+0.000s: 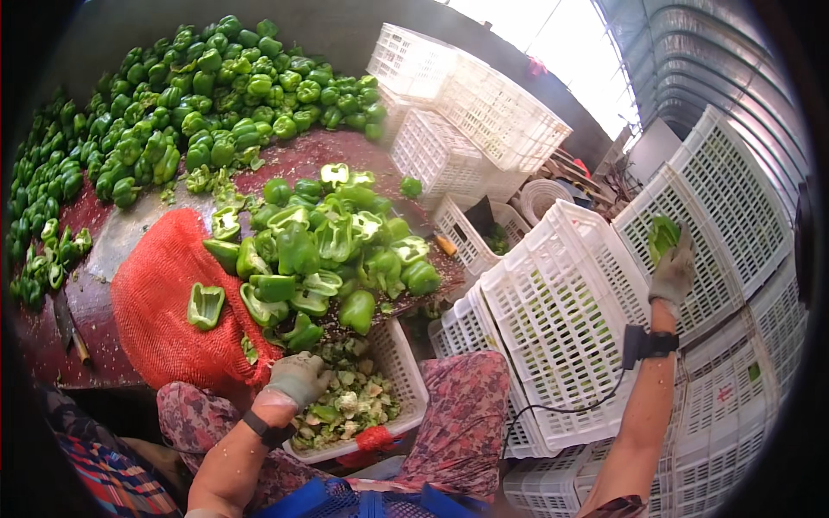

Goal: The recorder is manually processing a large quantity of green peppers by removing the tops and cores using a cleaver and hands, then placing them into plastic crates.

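My right hand (675,269), in a pale work glove, is raised at the right with its fingers closed on a piece of green bell pepper (663,236), beside tall white slatted crates (717,198). Low in the middle, my gloved left hand (298,378) has curled fingers; whatever they hold, if anything, is hidden. It is at the lower edge of a red mesh bag (173,311), over a white crate (408,363) of pepper cores and scraps (354,401) between my knees. Cut green bell peppers (298,250) are heaped just beyond that hand.
Whole green peppers (207,104) form a large pile on the dark red table (354,151). A knife (79,345) lies at its left edge; an orange handle (446,245) shows at the right. White crates (466,104) are stacked behind; another white crate (561,311) stands right of my knees.
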Motion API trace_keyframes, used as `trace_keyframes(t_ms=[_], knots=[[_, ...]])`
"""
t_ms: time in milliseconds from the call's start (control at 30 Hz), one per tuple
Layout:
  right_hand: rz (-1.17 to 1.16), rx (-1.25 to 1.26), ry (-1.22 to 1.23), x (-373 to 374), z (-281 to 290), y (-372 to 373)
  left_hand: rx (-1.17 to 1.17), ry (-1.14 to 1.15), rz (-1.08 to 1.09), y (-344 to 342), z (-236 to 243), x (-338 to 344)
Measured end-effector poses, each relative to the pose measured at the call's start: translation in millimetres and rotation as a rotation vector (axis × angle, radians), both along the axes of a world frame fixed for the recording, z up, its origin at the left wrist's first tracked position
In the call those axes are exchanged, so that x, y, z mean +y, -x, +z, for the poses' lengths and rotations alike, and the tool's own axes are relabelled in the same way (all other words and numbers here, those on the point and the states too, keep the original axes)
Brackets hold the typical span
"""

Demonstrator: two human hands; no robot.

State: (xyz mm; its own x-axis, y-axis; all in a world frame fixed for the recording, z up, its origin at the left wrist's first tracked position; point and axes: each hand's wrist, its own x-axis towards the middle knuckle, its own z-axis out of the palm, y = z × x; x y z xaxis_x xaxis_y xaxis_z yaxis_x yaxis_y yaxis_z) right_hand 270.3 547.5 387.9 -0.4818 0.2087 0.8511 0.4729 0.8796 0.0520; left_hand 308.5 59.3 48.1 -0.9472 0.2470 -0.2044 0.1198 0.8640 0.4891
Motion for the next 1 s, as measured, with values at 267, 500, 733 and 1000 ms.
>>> trace_keyframes(t_ms=[267, 500, 733, 1000], knots=[[0.815, -0.173, 0.300, -130.4, -152.8, 50.4, -0.027, 0.015, -0.051, 8.5, -4.5, 6.2], [0.534, -1.100, 0.722, -307.5, -352.6, 96.6, -0.015, 0.006, 0.004, 1.7, -6.9, 3.2], [0.330, -1.001, 0.643, -303.1, -387.4, 110.6, 0.126, -0.091, 0.049, 2.5, -8.0, 5.6], [1.254, -0.834, 2.526, -293.0, -335.4, 28.4, 0.275, -0.791, 0.049, 7.3, -0.6, 24.6]])
